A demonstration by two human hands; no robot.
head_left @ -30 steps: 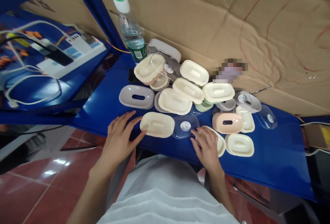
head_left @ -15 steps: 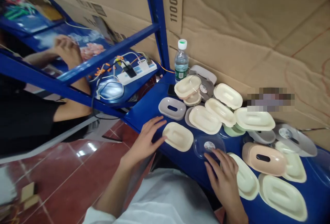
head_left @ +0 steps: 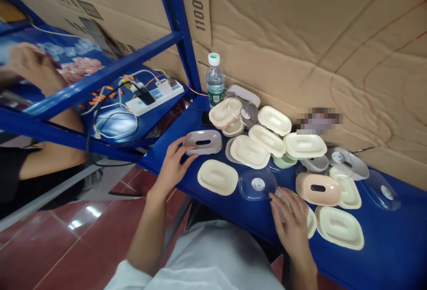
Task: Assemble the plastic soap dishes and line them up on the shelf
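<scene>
My left hand (head_left: 174, 165) is at the left end of a grey oval dish with a slot (head_left: 213, 142). Its fingertips touch or nearly touch the rim, and the fingers are spread. Just in front lies a cream oval tray (head_left: 217, 178). To the right of that is a clear plastic lid (head_left: 246, 187) with a round label. My right hand (head_left: 291, 219), fingers loosely bent and apart, rests over another cream tray (head_left: 312, 224), covering most of it. Beside it are a peach slotted dish (head_left: 328, 187) and a further cream tray (head_left: 340, 227).
Several cream trays (head_left: 250, 152) and grey dishes are heaped at the back of the blue table (head_left: 383, 254). A water bottle (head_left: 215, 83) stands by the blue frame post (head_left: 173, 10). Beyond the frame, another person's hands (head_left: 31, 65) work near a power strip (head_left: 155, 97).
My left hand has moved from beside the front cream tray up to the grey slotted dish. My right hand stays over its cream tray. The whole view has shifted rightward.
</scene>
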